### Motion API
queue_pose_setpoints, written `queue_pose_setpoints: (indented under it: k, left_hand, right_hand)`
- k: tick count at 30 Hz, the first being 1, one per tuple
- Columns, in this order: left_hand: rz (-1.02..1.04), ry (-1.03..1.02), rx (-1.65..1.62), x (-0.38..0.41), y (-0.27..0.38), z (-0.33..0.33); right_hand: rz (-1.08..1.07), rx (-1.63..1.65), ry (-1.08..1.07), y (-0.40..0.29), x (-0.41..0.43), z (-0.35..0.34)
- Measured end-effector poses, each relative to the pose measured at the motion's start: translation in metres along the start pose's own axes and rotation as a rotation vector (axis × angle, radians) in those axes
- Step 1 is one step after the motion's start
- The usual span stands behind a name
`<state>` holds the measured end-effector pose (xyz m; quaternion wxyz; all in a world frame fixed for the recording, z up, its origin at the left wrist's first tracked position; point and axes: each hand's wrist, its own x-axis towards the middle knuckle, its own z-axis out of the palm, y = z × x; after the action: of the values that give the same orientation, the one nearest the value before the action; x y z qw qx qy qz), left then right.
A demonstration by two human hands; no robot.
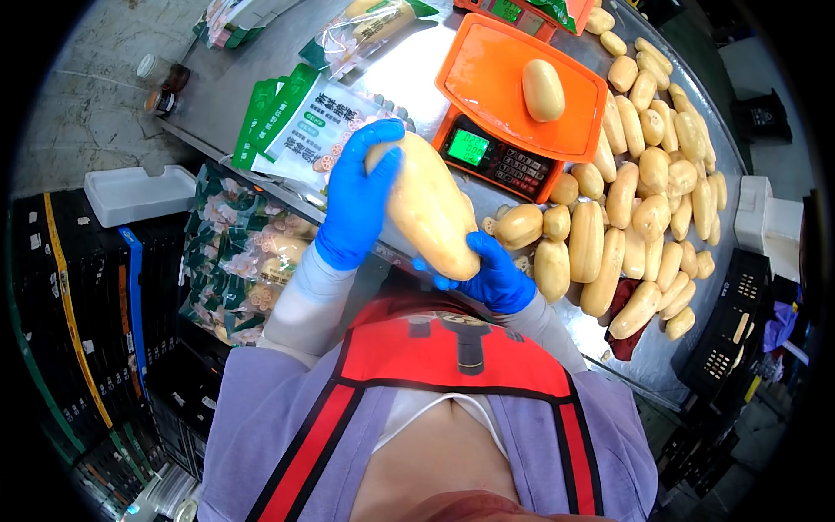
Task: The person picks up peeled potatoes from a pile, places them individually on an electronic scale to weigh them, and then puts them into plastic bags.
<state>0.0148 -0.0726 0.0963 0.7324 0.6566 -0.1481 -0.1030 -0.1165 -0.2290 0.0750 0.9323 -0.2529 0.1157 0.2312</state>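
Note:
A large peeled lotus root section (430, 202) is held between both my gloved hands, above the table's front edge. My left hand (362, 196), in a blue glove, grips its upper left end. The fingers of my right hand (492, 274), also gloved in blue, wrap its lower end. Just beyond stands an orange digital scale (456, 72) with its green display lit. One smaller lotus root piece (543, 90) lies on the scale's pan. Left of the scale, flat printed plastic bags (306, 124) with green tops overlap on the steel table (222, 81).
Many lotus root sections (642, 189) are heaped on the right, partly over a dark red cloth (626, 326). A filled bag (365, 36) lies at the back, near a second scale (505, 12). Below left are packed bags (241, 261), a white foam tray (140, 194) and stacked black crates (78, 313).

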Motion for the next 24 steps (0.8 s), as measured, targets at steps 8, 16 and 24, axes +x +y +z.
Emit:
queue_pose_setpoints:
  k: [8,16,24]
  left_hand:
    - [-0.051,-0.24,-0.049,-0.006,0.004,-0.007]
    - [0.064,-0.084,0.025,-0.006,-0.019,-0.003]
    - [-0.015,0.007,-0.071,-0.001,-0.036,-0.002]
  right_hand:
    - [0.004,0.186,0.004,0.004,0.001,-0.018]
    - [-0.026,-0.111,0.024,-0.005,0.002,-0.008]
    - [-0.057,-0.221,0.091,0.006,0.006,-0.002]
